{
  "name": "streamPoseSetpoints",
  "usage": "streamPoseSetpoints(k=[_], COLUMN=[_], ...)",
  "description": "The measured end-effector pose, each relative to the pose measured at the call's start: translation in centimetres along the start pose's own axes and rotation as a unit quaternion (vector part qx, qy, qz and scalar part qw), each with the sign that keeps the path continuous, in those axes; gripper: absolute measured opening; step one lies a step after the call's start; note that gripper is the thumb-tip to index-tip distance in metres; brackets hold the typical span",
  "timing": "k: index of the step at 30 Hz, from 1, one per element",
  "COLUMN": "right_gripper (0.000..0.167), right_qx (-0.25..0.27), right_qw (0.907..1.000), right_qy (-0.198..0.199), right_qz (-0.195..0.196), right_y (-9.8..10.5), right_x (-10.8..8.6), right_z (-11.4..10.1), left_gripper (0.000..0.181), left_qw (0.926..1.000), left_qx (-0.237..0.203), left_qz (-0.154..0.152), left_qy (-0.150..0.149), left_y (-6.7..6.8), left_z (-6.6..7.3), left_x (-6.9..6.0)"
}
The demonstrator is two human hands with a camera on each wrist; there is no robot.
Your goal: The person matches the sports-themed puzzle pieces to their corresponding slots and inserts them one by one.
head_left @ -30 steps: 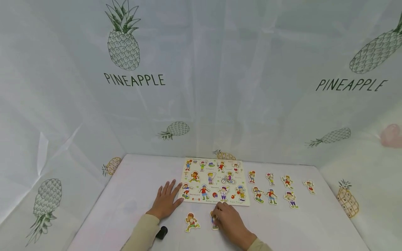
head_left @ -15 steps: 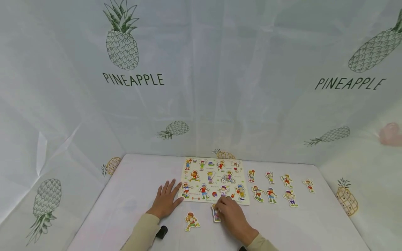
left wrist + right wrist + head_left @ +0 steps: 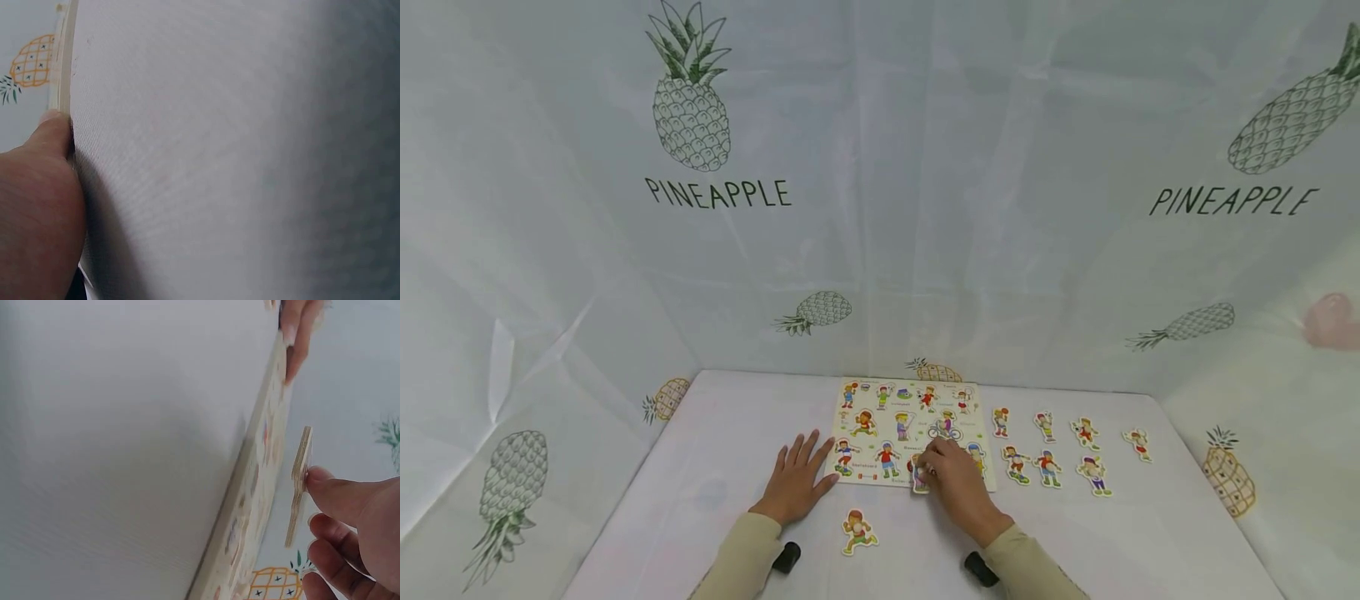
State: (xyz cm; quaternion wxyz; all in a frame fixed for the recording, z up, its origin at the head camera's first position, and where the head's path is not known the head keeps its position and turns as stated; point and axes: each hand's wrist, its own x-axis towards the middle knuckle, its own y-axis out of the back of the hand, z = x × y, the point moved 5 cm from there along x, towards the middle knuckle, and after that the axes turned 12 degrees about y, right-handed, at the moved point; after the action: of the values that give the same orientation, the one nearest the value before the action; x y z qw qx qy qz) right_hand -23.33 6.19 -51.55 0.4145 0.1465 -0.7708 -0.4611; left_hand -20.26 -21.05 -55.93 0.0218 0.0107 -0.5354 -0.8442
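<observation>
My right hand (image 3: 958, 483) pinches a wooden puzzle piece (image 3: 919, 475) shaped like a figure, above the lower edge of the puzzle board (image 3: 867, 454). In the right wrist view the piece (image 3: 299, 487) is seen edge-on at the thumb, lifted clear of the board (image 3: 247, 487). The print on its face is mostly hidden by my fingers. With fingers spread, my left hand (image 3: 793, 483) lies flat on the table, its fingertips at the board's left edge. The left wrist view shows only its thumb side (image 3: 37, 206) against the board edge (image 3: 62, 75).
A running-figure piece (image 3: 857, 533) lies on the white table in front of the board. Several more figure pieces lie to the right, among them a baseball figure (image 3: 1094, 477) and a tennis figure (image 3: 1138, 446). A pineapple-print curtain (image 3: 880, 208) rises behind the table.
My right hand has lifted the puzzle piece from the table in front of the board and carried it forward over the board's lower edge. My left hand has stayed put.
</observation>
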Motion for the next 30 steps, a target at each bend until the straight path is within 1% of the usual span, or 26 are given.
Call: streamPoseSetpoints(k=[5,11,18,22,27,30], right_gripper=[0.019,0.015,0.016,0.014,0.013,0.012], right_qx=[-0.004,0.005,-0.010,-0.010,-0.005,0.001], right_qw=[0.9999,0.9999,0.9999,0.9996,0.9995,0.9992], right_qy=[-0.005,-0.012,-0.009,-0.019,-0.015,-0.019], right_qz=[0.009,0.005,-0.003,-0.016,-0.026,-0.035], right_y=[-0.4,-0.9,-1.6,-2.2,-2.9,-3.3], right_x=[1.6,3.5,5.2,6.1,6.9,7.2], right_z=[1.2,2.4,3.3,3.9,4.3,4.6], left_gripper=[0.064,0.065,0.064,0.063,0.064,0.063], left_qw=[0.9994,0.9989,0.9994,0.9993,0.9992,0.9992], left_qx=[0.026,0.040,0.023,0.028,0.032,0.032], left_qz=[-0.015,-0.014,-0.019,-0.018,-0.016,-0.017], left_qy=[0.018,0.019,0.019,0.019,0.017,0.015], left_y=[-0.6,-1.2,-0.4,-0.1,0.2,0.2], left_z=[-0.4,-0.9,-0.2,0.1,0.3,0.4], left_x=[0.4,0.7,0.3,0.2,0.1,0.1])
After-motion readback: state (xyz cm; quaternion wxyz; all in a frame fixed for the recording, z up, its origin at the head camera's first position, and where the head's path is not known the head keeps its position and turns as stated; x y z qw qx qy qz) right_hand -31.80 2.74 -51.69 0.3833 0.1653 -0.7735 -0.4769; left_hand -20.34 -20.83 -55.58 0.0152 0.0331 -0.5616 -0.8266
